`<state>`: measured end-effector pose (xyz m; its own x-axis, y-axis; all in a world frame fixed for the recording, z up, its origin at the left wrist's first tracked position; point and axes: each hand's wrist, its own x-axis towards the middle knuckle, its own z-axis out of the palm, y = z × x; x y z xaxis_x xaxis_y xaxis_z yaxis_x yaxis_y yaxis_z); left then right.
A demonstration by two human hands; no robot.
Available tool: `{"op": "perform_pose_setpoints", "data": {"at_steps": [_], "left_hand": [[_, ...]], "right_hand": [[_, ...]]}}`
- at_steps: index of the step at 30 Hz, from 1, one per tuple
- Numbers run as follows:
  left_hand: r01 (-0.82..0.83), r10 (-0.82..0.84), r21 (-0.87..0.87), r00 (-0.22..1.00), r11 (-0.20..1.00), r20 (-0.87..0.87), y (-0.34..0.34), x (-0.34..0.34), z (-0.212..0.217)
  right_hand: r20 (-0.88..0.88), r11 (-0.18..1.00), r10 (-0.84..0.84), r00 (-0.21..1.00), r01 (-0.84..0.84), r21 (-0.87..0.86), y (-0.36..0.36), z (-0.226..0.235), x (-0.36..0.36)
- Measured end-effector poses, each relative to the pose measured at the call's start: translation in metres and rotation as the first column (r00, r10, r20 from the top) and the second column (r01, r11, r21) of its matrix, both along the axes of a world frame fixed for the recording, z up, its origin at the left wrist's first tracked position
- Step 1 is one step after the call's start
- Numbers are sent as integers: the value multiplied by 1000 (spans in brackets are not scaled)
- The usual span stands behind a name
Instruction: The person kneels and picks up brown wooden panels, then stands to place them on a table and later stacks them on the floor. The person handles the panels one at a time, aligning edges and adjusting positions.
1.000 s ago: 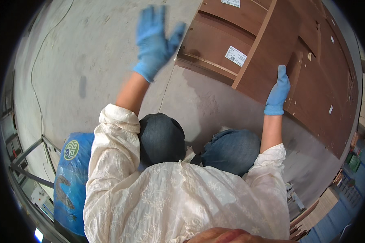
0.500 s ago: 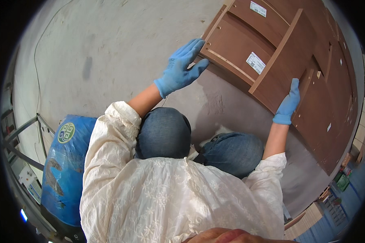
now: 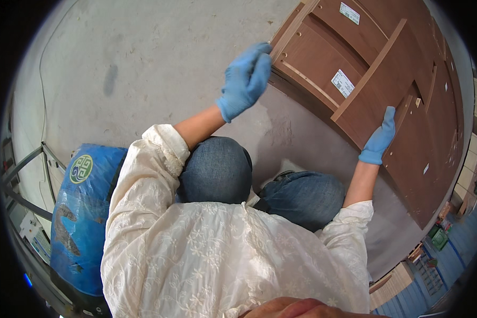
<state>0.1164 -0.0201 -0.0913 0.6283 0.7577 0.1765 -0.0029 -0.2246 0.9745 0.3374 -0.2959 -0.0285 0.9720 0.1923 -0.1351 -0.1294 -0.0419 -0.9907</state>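
Note:
A stack of brown wooden panels lies on the floor ahead and to my right, with white labels and holes in several of them. One brown panel rests across the top at a slant. My right hand, in a blue glove, grips its near edge; one digit lies on top, and the others are mostly hidden. My left hand, also gloved in blue, is at the stack's left corner. Its fingers are stretched out, slightly blurred, with nothing in them. Whether the fingertips touch the corner, I cannot tell.
My knees are bent just in front of the stack. A blue printed sack stands at my left, beside a dark metal frame. Pale boards and a green container are at the lower right. Grey floor stretches ahead.
My left hand has lifted slightly and turned, its thumb now closer to the fingers. My right hand keeps its place on the panel. The view has shifted a little.

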Motion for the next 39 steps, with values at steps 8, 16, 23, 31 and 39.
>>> {"op": "perform_pose_setpoints", "data": {"at_steps": [8, 16, 23, 31, 39], "left_hand": [[170, -186, 174, 979, 970, 80, 7, -18, -9], [112, -128, 164, 987, 980, 93, -9, -3, -4], [75, -90, 154, 992, 985, 91, -12, 0, -2], [85, -96, 115, 991, 990, 97, -13, -1, -4], [232, -281, 411, 958, 882, 62, 15, -8, -17]], "right_hand": [[2, 997, 66, 998, -66, 35, 4, 7, -6], [-17, 1000, 25, 1000, -25, -4, 2, 3, -3], [0, 999, 43, 999, -43, 0, 5, 6, -8], [23, 999, 26, 999, -25, -33, 5, 6, -8], [-32, 1000, 10, 999, -10, 15, 4, 7, -5]]}}
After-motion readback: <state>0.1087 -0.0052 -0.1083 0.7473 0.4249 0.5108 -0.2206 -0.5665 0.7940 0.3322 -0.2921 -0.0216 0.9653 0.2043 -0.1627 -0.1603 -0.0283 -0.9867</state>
